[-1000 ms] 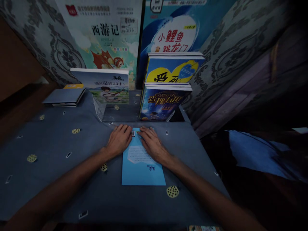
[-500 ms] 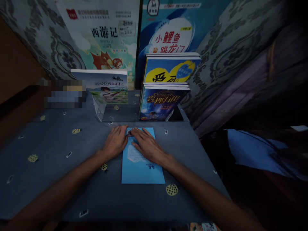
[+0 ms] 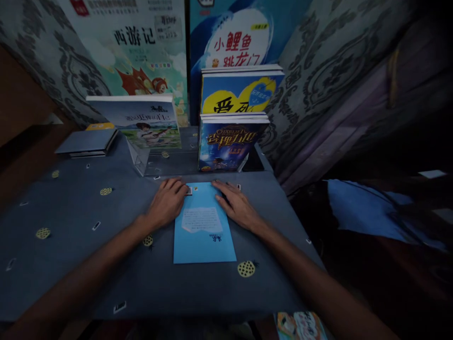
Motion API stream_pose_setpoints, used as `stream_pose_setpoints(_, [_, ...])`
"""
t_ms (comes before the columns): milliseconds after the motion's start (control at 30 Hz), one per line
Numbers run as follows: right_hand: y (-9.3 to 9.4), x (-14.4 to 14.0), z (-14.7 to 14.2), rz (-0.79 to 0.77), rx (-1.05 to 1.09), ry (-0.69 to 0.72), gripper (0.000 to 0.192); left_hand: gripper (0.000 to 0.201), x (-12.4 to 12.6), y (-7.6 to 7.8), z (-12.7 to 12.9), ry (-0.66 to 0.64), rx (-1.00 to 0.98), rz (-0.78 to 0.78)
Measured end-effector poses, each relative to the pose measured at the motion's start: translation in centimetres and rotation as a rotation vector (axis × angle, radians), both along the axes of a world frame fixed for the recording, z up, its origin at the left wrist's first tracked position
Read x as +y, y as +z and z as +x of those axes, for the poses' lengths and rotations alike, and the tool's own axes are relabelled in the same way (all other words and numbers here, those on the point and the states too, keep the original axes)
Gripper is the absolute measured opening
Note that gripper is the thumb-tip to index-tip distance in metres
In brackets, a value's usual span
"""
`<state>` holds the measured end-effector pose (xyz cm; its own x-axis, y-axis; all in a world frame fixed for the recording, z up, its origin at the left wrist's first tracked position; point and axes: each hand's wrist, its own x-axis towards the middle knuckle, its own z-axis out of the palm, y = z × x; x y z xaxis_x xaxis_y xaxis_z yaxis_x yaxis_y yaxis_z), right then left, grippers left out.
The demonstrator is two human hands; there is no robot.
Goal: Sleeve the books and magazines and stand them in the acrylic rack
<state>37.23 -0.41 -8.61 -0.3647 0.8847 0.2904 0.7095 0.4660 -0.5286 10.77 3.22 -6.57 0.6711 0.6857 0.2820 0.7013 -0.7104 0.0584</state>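
Under left fingers (image 3: 174,185), touching a blue book (image 3: 204,242); cannot tell if gripping. Resting right fingers (image 3: 227,189), thumb apart, on its edge.

Dim, bluish light leaves small print (image 3: 201,218) on the blue book (image 3: 203,248) unreadable; the far right falls near-black, edges stretched.

The near booklet (image 3: 203,245) is bright blue with a paler text panel (image 3: 201,219). Beneath it, a grey-blue tablecloth (image 3: 88,264) shows black-spotted yellow pineapples (image 3: 246,268). Far left, a tall book (image 3: 106,52) is pale green with black lettering; to its right, a blue book (image 3: 244,35) bears red characters on white. Dark scrolls pattern the grey wall (image 3: 311,63).
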Motion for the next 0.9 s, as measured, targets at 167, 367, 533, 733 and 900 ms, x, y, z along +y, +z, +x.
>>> stream_pose_setpoints(167, [-0.1,0.3,0.1,-0.046,0.052,-0.003,0.047,0.039,0.2,-0.2,1.4,-0.23,-0.003,-0.103])
stream_pose_setpoints(367, [-0.4,0.3,0.1,-0.044,0.051,0.017,0.048,0.043,-1.3,-0.2,3.6,-0.409,0.011,-0.197])
stream_pose_setpoints(533, [-0.2,0.3,0.1,-0.048,0.05,0.028,0.049,0.041,-2.9,0.5,4.0,-0.462,0.053,-0.212])
stream_pose_setpoints(733, [-0.1,0.2,0.1,-0.044,0.015,0.028,0.051,0.041,-5.2,1.0,4.0,-0.585,0.041,-0.249])
stream_pose_setpoints(900, [-0.3,0.2,0.0,-0.037,0.004,0.025,0.05,0.039,-6.6,1.3,4.0,-0.646,0.038,-0.284])
